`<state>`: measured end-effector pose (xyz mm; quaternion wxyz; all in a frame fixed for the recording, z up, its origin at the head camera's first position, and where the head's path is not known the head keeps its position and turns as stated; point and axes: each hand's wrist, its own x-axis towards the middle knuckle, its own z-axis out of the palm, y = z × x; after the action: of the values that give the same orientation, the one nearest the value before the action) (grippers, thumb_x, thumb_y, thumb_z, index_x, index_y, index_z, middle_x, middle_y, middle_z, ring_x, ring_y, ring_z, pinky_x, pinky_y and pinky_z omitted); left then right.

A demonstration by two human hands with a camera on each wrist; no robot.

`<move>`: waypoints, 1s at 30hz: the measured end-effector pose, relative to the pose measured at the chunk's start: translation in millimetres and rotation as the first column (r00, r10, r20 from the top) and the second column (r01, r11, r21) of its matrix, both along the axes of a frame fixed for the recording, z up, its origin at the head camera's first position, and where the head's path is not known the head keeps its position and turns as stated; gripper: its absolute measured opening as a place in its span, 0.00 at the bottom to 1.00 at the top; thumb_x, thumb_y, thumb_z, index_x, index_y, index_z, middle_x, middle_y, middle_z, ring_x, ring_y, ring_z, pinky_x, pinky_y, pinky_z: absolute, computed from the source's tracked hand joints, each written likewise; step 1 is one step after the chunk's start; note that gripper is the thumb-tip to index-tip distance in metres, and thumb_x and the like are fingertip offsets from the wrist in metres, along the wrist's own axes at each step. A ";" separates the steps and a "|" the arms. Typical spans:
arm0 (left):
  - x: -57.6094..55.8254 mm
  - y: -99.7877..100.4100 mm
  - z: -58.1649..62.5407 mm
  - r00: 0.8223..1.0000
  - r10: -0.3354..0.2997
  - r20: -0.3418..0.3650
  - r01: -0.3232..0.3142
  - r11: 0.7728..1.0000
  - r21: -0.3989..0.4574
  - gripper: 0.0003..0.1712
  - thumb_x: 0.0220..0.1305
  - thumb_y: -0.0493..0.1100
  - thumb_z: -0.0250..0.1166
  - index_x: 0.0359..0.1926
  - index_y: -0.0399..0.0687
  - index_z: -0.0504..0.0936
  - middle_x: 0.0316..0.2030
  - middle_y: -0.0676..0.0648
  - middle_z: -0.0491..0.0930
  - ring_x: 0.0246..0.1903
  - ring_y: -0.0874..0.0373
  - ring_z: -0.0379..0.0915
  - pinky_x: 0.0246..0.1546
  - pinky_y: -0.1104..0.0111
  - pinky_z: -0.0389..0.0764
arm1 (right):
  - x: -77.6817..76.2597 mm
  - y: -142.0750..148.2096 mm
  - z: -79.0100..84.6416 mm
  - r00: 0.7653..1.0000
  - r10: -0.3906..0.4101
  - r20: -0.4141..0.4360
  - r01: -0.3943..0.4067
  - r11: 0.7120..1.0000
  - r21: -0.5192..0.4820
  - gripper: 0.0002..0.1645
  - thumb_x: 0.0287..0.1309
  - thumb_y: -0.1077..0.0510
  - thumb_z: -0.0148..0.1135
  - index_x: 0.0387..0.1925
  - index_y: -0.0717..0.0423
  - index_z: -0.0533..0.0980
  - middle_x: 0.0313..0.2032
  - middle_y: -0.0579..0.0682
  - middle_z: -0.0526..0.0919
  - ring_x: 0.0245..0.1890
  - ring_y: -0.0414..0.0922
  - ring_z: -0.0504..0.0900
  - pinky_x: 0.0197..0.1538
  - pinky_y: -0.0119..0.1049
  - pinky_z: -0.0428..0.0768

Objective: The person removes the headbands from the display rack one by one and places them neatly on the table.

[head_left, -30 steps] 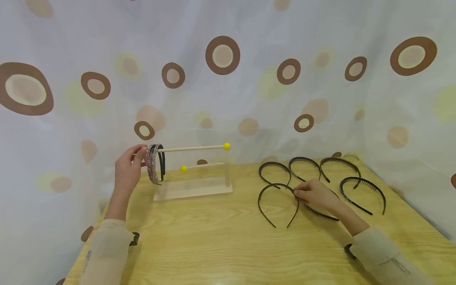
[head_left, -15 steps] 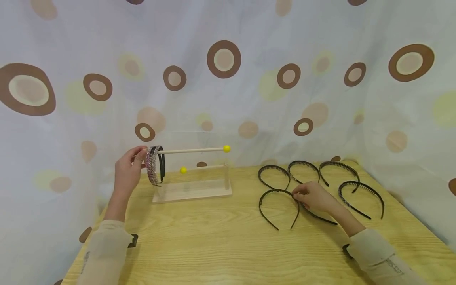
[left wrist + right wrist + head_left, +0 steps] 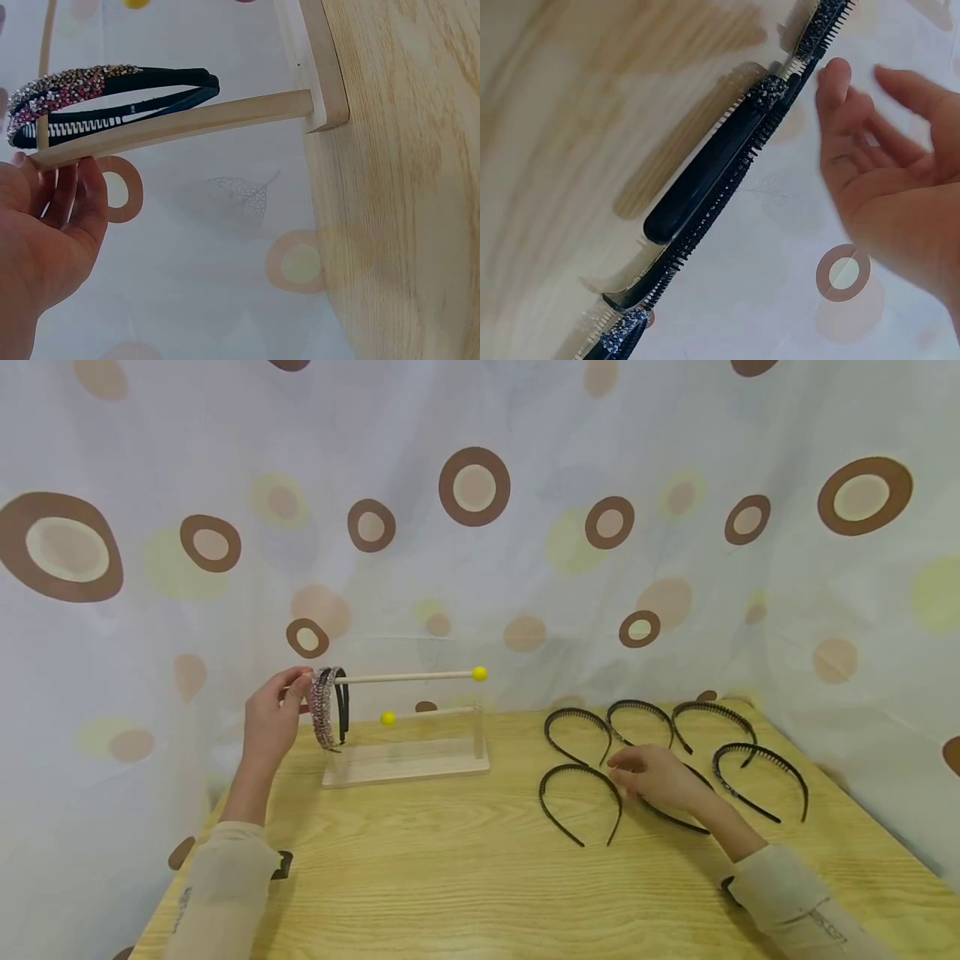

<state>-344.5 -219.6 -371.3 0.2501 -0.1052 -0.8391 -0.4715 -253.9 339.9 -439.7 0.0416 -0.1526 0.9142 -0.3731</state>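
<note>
A wooden stand [image 3: 405, 766] with two rods stands at the table's back left. My left hand [image 3: 272, 714] grips the top of its wooden upright [image 3: 180, 129], fingers curled round the end. Beside those fingers, headbands with pink and silver sparkles [image 3: 321, 708] hang on the upper rod [image 3: 412, 677]. On the right, my right hand [image 3: 660, 781] hovers over the table, thumb and fingers apart and holding nothing. Just left of its fingertips lies a thin black toothed headband [image 3: 580, 767]. Another black headband [image 3: 678, 823] lies partly hidden beneath this hand.
Several more black toothed headbands lie behind and to the right, among them one at the back [image 3: 640, 702] and one at the far right [image 3: 787, 762]. Yellow balls [image 3: 479, 673] cap the rods. A patterned curtain [image 3: 525, 568] surrounds the wooden table [image 3: 420, 877].
My right hand held the thin front headband earlier; its fingers have now parted from it. That headband has shifted slightly left and toward me. My left hand keeps its grip on the stand.
</note>
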 end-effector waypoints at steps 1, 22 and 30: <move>-0.1 -0.6 -1.1 1.000 -0.001 0.003 0.001 1.000 0.002 0.29 0.78 0.56 0.53 0.63 0.37 0.79 0.54 0.38 0.81 0.38 0.62 0.80 0.38 0.79 0.85 | 0.7 -2.6 0.0 1.000 0.011 -0.027 -0.010 1.000 0.014 0.21 0.73 0.56 0.61 0.58 0.67 0.78 0.41 0.52 0.84 0.32 0.50 0.83 0.31 0.39 0.85; -8.0 -1.0 3.0 1.000 -0.018 0.007 0.018 1.000 0.016 0.29 0.78 0.57 0.53 0.63 0.38 0.79 0.54 0.39 0.82 0.42 0.47 0.82 0.39 0.74 0.87 | 0.0 -154.2 59.0 0.904 0.410 -0.119 -0.418 0.907 -0.049 0.18 0.73 0.46 0.62 0.58 0.46 0.80 0.47 0.39 0.85 0.47 0.39 0.83 0.53 0.41 0.85; -6.7 -4.6 1.4 0.999 -0.021 0.031 0.021 1.000 0.012 0.29 0.78 0.57 0.53 0.62 0.38 0.79 0.53 0.38 0.81 0.44 0.43 0.83 0.41 0.71 0.87 | -9.5 -224.7 63.7 0.883 0.425 -0.200 -0.452 0.884 -0.120 0.15 0.72 0.49 0.63 0.55 0.48 0.82 0.45 0.37 0.85 0.44 0.36 0.83 0.50 0.35 0.85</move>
<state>-351.2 -224.3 -370.0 0.2329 -0.1052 -0.8389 -0.4805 -263.4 115.2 -376.0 0.0355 -0.3895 0.8222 -0.4135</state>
